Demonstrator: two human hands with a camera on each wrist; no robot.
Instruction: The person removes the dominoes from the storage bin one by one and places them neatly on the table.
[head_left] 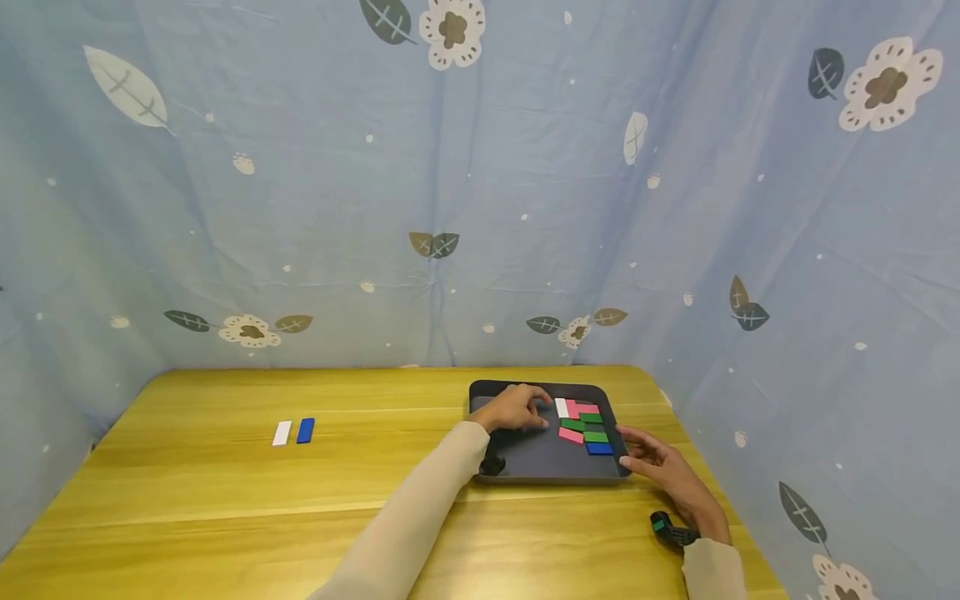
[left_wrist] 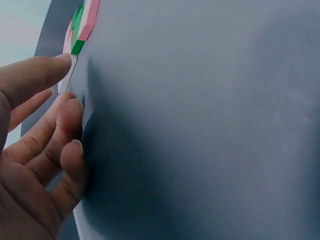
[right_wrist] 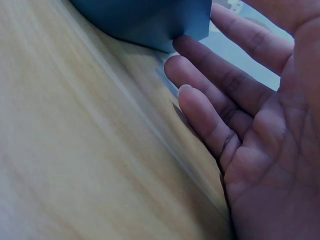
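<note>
A dark grey tray [head_left: 525, 480] stands on the wooden table. Toward its right side lie several flat blocks: a white block [head_left: 561, 407], pink blocks [head_left: 571, 436], green blocks [head_left: 596, 437] and a blue block [head_left: 599, 448]. My left hand [head_left: 516, 407] is over the tray's left part, just left of the white block, its fingers loosely bent with nothing between them. In the left wrist view the fingertips are close to the tray floor. My right hand [head_left: 667, 475] touches the tray's right edge; in the right wrist view its fairly straight fingers [right_wrist: 207, 112] lie by the outer wall.
Left on the table [head_left: 187, 500], apart from the tray, lie another white block [head_left: 282, 432] and another blue block [head_left: 305, 430]. A patterned blue curtain [head_left: 375, 208] hangs behind the table and along its right side. My right wrist wears a black strap [head_left: 672, 531].
</note>
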